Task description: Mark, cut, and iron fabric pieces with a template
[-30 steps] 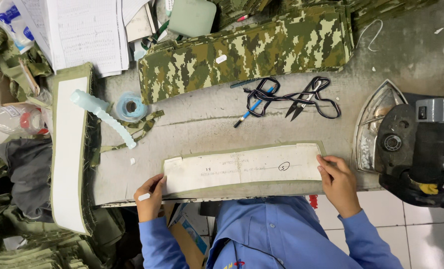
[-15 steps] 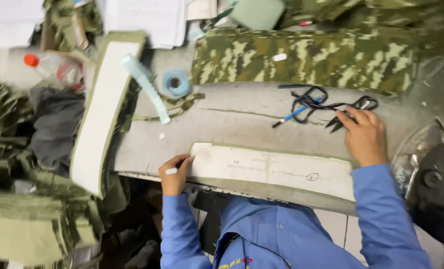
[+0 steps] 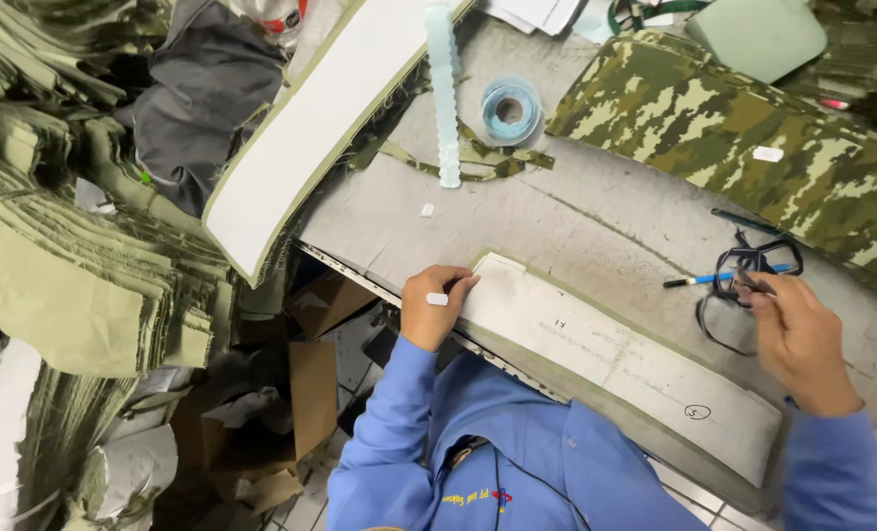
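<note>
White paper pattern [image 3: 620,359] lies flat on olive fabric strip [image 3: 645,433] at near counter [image 3: 517,226] edge. Left hand [image 3: 436,305] presses pattern's end at 9 o'clock, fingers flat, grip holding nothing. Right hand [image 3: 797,334] at 3 o'clock, fingers closing narrow on black scissors [image 3: 743,280] handles; blue pen [image 3: 719,278] just beside. Further, 12 o'clock: blue tape roll [image 3: 510,108], pale ribbon [image 3: 445,93]. Camouflage fabric [image 3: 753,138] at 1 o'clock. Folded fabric stacks [image 3: 74,265] at 9 o'clock.
</note>
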